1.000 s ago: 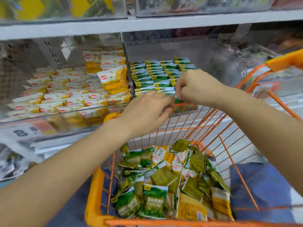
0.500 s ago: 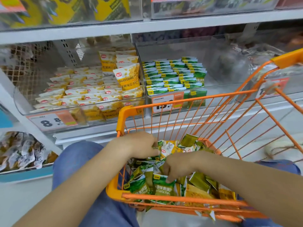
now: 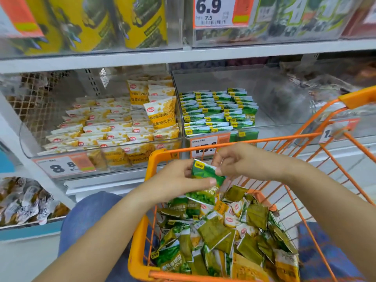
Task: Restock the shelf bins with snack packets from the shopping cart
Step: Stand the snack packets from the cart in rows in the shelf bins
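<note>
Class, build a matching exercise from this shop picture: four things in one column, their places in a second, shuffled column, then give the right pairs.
Things:
1. green packets
2. yellow packets
3. loose packets
4. 6.9 price tag

Places:
A. piled in the orange cart
B. on the upper shelf's bin front
C. between the left hand and right hand
D. stacked in the left bin

Pairs: 1-C, 2-D, 3-A, 4-B

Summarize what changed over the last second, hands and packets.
Both hands left the green-packet bin, dipped into the cart, and rose again. The left hand and right hand now hold green packets above the pile. Bins and cart look unchanged.
</note>
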{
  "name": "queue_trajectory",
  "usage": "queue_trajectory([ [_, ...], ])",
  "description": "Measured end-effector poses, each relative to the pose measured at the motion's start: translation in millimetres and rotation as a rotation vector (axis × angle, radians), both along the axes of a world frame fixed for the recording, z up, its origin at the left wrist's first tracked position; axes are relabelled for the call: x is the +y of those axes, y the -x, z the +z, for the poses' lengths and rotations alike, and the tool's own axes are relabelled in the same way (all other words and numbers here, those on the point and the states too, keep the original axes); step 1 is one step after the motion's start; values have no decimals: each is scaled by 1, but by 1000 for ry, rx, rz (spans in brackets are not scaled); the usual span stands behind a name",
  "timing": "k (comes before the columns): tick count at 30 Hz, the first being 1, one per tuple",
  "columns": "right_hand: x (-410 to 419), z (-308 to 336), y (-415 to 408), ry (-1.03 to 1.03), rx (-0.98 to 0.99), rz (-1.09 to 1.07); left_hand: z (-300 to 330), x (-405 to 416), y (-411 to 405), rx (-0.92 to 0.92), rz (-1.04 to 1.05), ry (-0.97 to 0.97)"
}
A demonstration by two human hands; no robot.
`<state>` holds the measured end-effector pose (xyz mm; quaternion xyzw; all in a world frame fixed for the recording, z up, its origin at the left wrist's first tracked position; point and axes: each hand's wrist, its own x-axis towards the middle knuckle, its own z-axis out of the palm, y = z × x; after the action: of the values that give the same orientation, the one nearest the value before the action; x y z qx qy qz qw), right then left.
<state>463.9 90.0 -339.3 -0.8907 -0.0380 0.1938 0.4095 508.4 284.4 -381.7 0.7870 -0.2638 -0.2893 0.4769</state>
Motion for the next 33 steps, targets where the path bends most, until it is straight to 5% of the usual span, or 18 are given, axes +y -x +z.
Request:
queue_trajectory([
  [6, 2, 8, -5, -89, -277, -140, 6, -1, -6, 9, 80, 188],
  [11, -13, 27, -12, -50, -197, -135, 20, -27, -20, -197, 163, 160],
  [13, -27, 38, -18, 117, -236, -144, 26, -37, -27, -323, 122, 82],
  [17, -67, 55, -44, 439, -436, -395, 35, -48, -54, -1013, 32, -273],
  [24, -119, 23, -98, 1106, -389, -515, -1, -64, -73, -1277, 36, -355],
  [33, -153, -33, -156, 873, -124, -613, -3, -65, -78, -1317, 37, -314],
])
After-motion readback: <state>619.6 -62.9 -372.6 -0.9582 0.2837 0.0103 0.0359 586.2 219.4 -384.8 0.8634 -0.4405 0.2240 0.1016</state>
